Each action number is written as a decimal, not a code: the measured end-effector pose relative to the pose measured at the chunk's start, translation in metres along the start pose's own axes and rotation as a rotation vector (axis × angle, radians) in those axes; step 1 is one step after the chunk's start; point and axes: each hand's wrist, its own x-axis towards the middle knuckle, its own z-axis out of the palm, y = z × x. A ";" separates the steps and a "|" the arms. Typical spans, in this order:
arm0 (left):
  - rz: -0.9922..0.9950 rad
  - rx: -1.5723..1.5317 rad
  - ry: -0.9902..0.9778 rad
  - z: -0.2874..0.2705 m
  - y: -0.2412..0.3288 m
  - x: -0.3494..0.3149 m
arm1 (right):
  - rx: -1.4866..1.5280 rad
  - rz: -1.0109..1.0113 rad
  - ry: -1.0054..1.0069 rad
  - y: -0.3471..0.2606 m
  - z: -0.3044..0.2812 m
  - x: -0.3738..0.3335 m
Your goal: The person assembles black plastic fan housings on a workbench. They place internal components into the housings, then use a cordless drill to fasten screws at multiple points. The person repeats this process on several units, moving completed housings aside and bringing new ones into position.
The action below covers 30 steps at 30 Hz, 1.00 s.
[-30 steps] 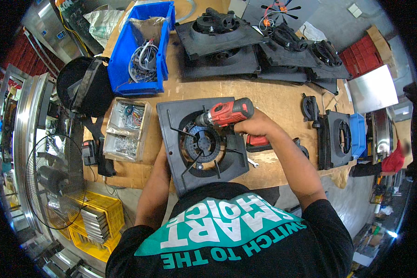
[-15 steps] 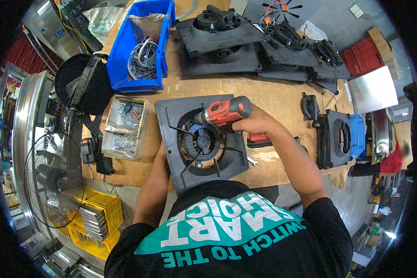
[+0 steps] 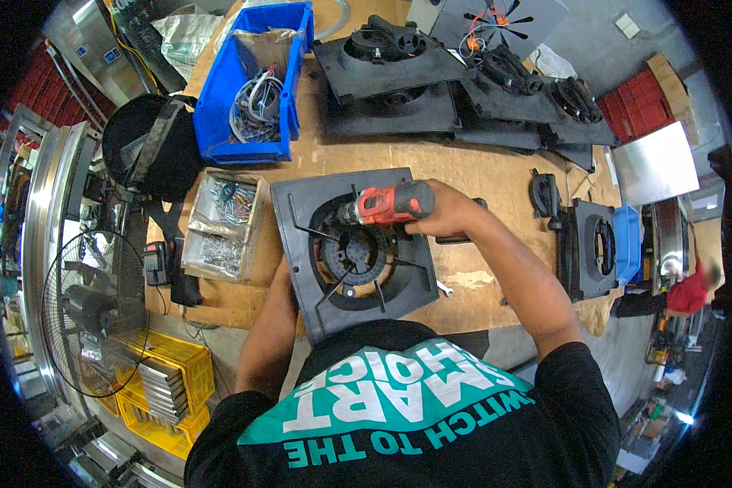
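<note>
A red and black cordless drill [image 3: 389, 203] is in my right hand [image 3: 446, 213], whose fingers are wrapped round its grip. The drill lies almost level, its chuck pointing left over the upper part of a round burner [image 3: 355, 254]. That burner sits in a square black gas stove top [image 3: 407, 305] with radiating support arms, which is tilted toward me. My left forearm [image 3: 270, 329] runs up to the left edge of the stove top. Behind that edge my left hand is hidden, so its fingers do not show.
A divided box of screws [image 3: 220, 220] stands left, below a blue bin [image 3: 244, 142] of wires. Black stove tops [image 3: 390, 114] are stacked at the back; another [image 3: 586, 252] stands right. A small wrench [image 3: 445, 289] lies beside my work. A fan [image 3: 93, 313] stands left.
The drill and my right hand have shifted slightly left and down over the burner. A red and black item right of the stove top now shows only a dark part beside my forearm.
</note>
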 end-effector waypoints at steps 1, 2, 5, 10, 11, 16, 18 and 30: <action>-0.010 -0.060 0.030 0.001 0.007 -0.003 | -0.031 -0.043 -0.025 -0.002 -0.003 0.001; -0.026 -0.121 0.056 0.002 0.019 -0.005 | -0.071 -0.085 -0.045 -0.003 -0.006 0.001; -0.103 -0.223 0.073 0.009 0.048 -0.013 | -0.086 -0.109 -0.034 -0.005 -0.015 0.003; 0.014 0.344 0.158 0.035 0.058 -0.021 | -0.319 -0.246 -0.045 0.001 -0.018 0.018; 0.040 0.380 0.209 0.038 0.060 -0.021 | -0.375 -0.292 -0.053 0.004 -0.018 0.018; 0.001 0.286 0.161 0.047 0.064 -0.026 | -0.344 -0.118 0.035 0.026 -0.017 0.018; 0.040 0.355 0.204 0.049 0.064 -0.029 | -0.320 -0.163 0.089 0.033 -0.016 0.018; 0.503 1.436 0.088 0.062 0.087 0.021 | -0.288 -0.330 0.233 0.031 -0.017 -0.082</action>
